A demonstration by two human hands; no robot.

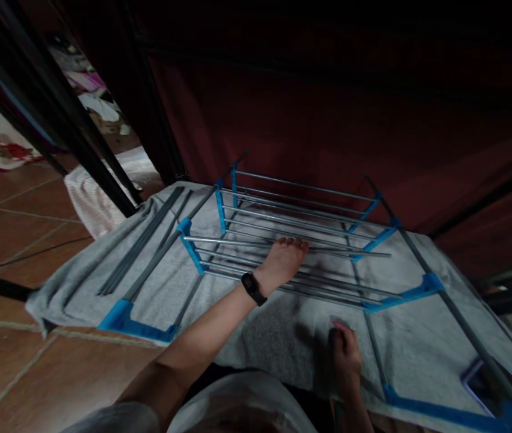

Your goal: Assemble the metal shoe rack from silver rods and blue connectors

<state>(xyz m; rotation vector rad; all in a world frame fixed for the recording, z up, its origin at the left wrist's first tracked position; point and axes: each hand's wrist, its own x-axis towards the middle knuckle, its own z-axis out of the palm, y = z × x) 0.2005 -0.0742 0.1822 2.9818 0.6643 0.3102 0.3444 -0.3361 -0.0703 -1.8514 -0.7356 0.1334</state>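
Observation:
A rack of grey tubes with blue plastic connectors [192,252] lies on a grey towel-like cloth [265,343]. Its thin metal rods run across in several rows. My left hand [286,258], with a dark band on its wrist, is closed over a metal rod [224,241] in the nearer row. That rod's left end meets a blue connector; its right end stops apart from the right-hand connector [418,293]. Low on the right, my right hand [346,355] is just above the cloth, fingers curled in. Whether something dark sits in its fingers is unclear.
Loose grey tubes [142,240] lie on the cloth at the left. A phone-like flat object [481,385] rests at the lower right under a side tube. Dark metal posts [97,150] stand left, and a dark red curtain [283,132] hangs behind. Tiled floor [12,240] shows left.

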